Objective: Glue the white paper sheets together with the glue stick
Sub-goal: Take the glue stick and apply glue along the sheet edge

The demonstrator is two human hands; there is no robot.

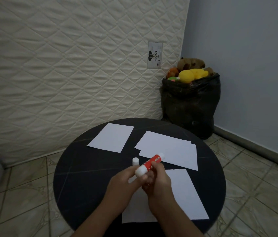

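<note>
You are sitting in a room of a home, likely a bedroom or spare room. A quilted mattress (66, 65) is leaning upright against the wall, its label (154, 55) showing. A black bag (190, 106) is standing in the corner, and soft toys (190, 72) are spilling out of its top. Pale tiles (23, 194) are covering the floor, and a small round black surface (83, 177) is standing before you.

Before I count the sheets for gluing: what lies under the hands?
A white sheet lies on the black table, below both hands holding the glue stick. The hands cover its left part, so anything there is hidden.
</note>
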